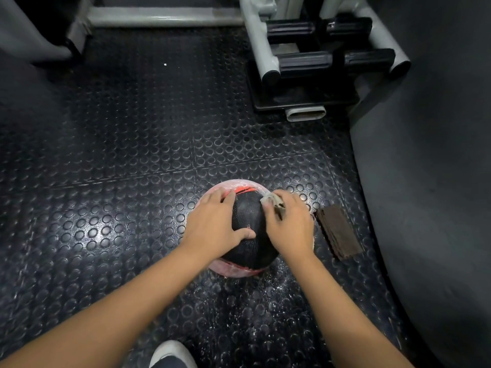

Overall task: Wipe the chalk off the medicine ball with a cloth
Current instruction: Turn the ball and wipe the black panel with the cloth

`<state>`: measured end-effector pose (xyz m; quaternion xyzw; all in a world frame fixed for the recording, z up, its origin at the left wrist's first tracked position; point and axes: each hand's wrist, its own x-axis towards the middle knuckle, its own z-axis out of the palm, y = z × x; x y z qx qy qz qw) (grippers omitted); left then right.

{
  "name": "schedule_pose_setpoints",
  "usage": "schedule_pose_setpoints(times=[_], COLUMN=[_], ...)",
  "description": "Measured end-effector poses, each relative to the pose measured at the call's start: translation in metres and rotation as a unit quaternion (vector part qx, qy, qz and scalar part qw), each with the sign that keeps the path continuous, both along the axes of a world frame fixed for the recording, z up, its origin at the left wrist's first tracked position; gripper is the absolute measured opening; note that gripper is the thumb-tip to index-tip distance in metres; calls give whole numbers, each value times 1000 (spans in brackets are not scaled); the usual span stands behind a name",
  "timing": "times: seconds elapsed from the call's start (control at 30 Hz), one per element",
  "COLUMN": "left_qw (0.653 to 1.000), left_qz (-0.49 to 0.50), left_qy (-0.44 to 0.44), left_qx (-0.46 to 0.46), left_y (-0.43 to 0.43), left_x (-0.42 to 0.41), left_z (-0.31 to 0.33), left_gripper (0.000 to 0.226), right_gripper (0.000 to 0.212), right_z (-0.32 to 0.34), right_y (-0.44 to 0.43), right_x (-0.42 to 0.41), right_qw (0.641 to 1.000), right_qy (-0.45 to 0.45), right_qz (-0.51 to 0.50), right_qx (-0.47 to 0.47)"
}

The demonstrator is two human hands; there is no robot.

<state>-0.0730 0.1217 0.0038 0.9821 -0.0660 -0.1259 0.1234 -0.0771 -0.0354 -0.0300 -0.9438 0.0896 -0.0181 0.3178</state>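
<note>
- Your shoe [170, 350], white-toed, sits at the bottom edge, between your two forearms.
- Black studded rubber floor [119, 155] fills most of the view, and the medicine ball rests on it right in front of you.
- To your right a big grey padded surface [430, 181] curves close past the ball.
- Ahead and right stands a grey machine frame [318, 62] with black grips, well apart from the ball.
- That medicine ball [248, 216] is black with red stripes; chalk whitens its far and near rims.
- Your left hand [215, 224] lies spread flat on the ball's left side, gripping nothing.
- Your right hand [291, 224] covers the ball's right side, fingers curled round the cloth.
- A brown ribbed block [337, 232] lies just beside the ball, behind your right hand.
- Chalk dust [265, 296] speckles the floor below the ball.
- Only a corner of the cloth [272, 200] shows, pressed to the ball's upper right.
</note>
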Motion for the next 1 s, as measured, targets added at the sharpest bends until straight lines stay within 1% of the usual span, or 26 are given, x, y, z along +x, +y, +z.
schedule_pose_setpoints(times=[0.07,0.13,0.27,0.37,0.43,0.5,0.57,0.63,0.73,0.8,0.9,0.97,1.0], left_qw=[1000,1000,999,999,1000,1000,1000,1000,1000,1000,999,999,999], left_qz=[-4,-10,-31,-27,-20,-20,-22,-18,-6,2,-1,-6,-5], left_qy=[1,0,-2,2,2,5,12,10,3,9,16,17,16], left_qx=[-1,-2,19,17,5,-2,-6,-11,-17,-25,-38,-40,-40], left_y=[1,0,-5,-5,-1,1,1,1,3,5,7,5,4], left_x=[1,0,-4,-4,-2,0,2,4,6,8,8,7,8], left_z=[0,0,2,2,2,3,4,3,2,3,5,6,5], left_gripper=[97,97,96,97,97,97,98,97,95,95,98,99,99], right_gripper=[35,29,40,45,49,46,37,31,36,40,37,34,35], right_z=[-4,-6,0,10,11,5,-2,-2,10,11,0,-6,-5], right_y=[-2,-9,-16,-5,-3,-16,-31,-32,-5,1,-21,-34,-32], right_x=[-4,1,30,44,42,42,46,51,56,56,56,56,56], right_qw=[999,999,997,992,989,993,994,994,992,989,994,994,994], right_qy=[24,32,57,34,25,38,70,78,33,19,53,86,85], right_qz=[26,25,30,106,131,102,66,59,118,145,96,63,59], right_qx=[-37,-31,-41,-53,-61,-44,-44,-44,-29,-26,-3,-13,-16])
